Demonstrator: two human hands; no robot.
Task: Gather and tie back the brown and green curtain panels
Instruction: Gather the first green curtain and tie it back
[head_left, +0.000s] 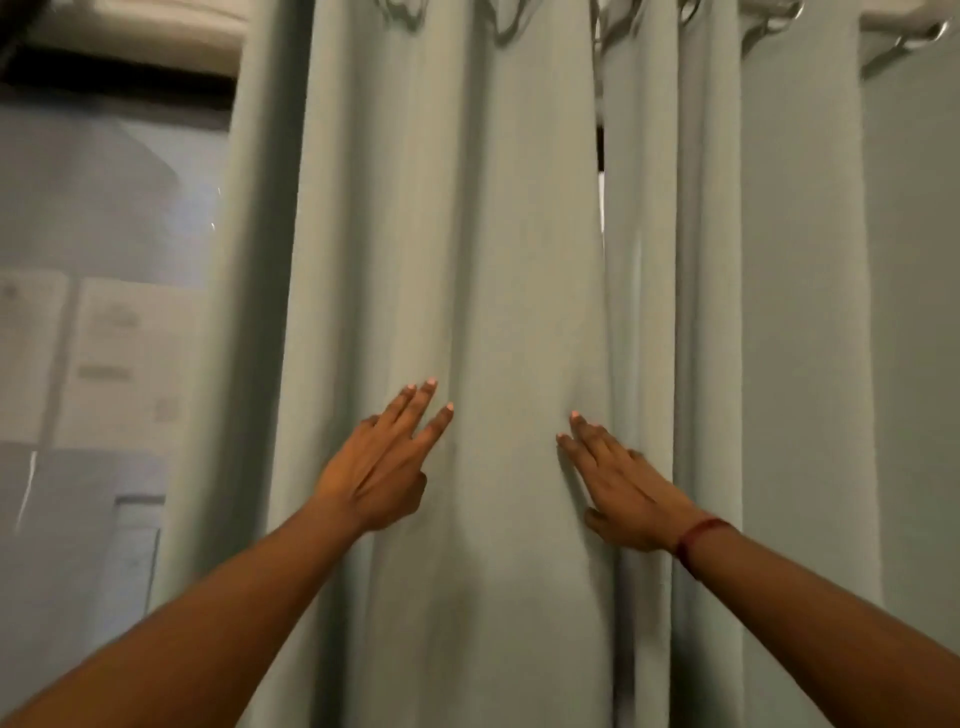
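A pale green curtain panel (457, 234) hangs in long folds straight ahead, with metal rings at its top. A second green panel (696, 291) hangs to its right, and a thin dark gap shows between them. My left hand (382, 467) lies flat on the first panel with its fingers straight and spread. My right hand (618, 483) presses the same panel's right edge beside the gap, fingers straight; a red thread circles that wrist. No brown curtain or tie-back is in view.
A white curtain rod (904, 21) runs along the top right. A grey-blue wall (919, 312) stands to the right. At the left is a wall with blurred paper sheets (109, 358) stuck on it, under a dark beam (114, 78).
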